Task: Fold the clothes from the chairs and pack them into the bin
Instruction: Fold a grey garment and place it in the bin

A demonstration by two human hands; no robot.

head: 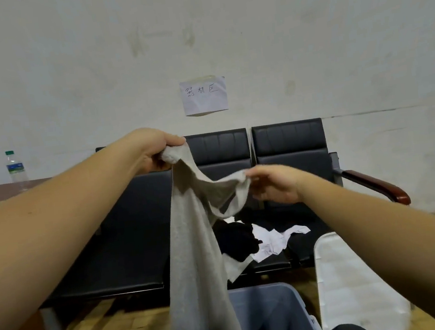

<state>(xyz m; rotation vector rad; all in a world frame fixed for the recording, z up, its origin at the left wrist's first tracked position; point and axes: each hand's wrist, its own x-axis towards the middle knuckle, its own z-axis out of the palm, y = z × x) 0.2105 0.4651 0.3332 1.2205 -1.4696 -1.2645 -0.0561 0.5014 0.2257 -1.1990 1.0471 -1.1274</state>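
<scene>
place: waiting area or storeroom | cues: joined black chairs (288, 140), taped paper sign (204, 95), bare wall (331, 29)

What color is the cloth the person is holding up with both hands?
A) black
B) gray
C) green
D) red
B: the left hand and the right hand both grip the top of a light gray garment that hangs down in front of the chairs.
</scene>
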